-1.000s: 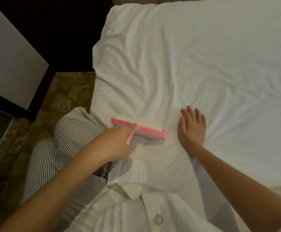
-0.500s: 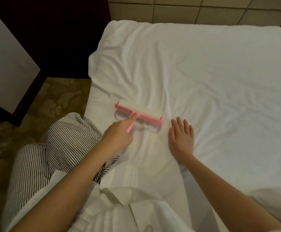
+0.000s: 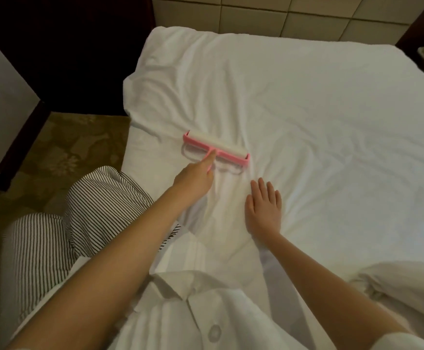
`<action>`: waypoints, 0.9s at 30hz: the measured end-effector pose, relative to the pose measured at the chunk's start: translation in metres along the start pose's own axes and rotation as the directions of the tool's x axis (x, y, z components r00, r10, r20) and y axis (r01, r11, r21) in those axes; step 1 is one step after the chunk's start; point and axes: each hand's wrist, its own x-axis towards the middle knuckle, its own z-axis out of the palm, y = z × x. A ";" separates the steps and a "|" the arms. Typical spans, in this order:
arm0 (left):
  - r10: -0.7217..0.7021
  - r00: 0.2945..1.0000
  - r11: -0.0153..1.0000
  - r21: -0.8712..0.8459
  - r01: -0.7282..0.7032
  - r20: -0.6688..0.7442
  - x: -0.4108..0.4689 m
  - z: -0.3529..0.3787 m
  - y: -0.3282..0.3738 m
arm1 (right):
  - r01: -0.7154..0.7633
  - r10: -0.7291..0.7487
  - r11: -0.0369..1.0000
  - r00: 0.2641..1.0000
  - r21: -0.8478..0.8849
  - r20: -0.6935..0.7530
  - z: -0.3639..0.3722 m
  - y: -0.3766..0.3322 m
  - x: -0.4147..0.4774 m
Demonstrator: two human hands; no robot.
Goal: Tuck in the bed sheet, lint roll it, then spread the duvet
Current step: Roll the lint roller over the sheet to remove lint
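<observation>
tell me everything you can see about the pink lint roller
The lint roller has a wide white roll in a pink plastic frame with a thin pink handle. It lies on the white bed sheet near the bed's left edge. The left hand grips its handle, one digit stretched along it.

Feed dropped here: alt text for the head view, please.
A left hand grips a pink plastic lint roller on a wrinkled white bed sheet, while the right hand rests flat nearby. Bunched white fabric lies at lower right.
</observation>
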 end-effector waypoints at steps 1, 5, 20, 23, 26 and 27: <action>0.005 1.000 1.000 0.026 -0.005 0.028 -0.004 -0.007 -0.001 | 0.004 -0.004 1.000 1.000 0.006 -0.003 0.000 -0.001 -0.002; -0.031 0.976 0.981 0.196 -0.012 0.215 -0.060 -0.027 -0.025 | 0.000 0.001 1.000 0.999 0.029 -0.035 0.000 -0.004 -0.008; 0.053 0.998 0.999 -0.011 -0.053 0.040 0.006 -0.024 0.003 | -0.127 0.137 0.983 0.988 0.131 -0.070 -0.031 0.006 0.008; 0.078 0.997 0.997 -0.030 -0.077 0.028 -0.031 -0.036 0.005 | -0.174 0.187 0.979 0.973 0.106 -0.137 -0.047 0.036 0.029; 0.070 0.986 0.997 0.003 -0.071 0.154 -0.050 -0.025 0.008 | -0.241 0.243 0.970 0.963 0.035 -0.118 -0.053 0.066 0.049; 0.067 0.979 0.994 0.073 -0.083 0.191 -0.046 -0.017 0.011 | -0.267 0.268 0.963 0.958 0.028 -0.100 -0.051 0.072 0.053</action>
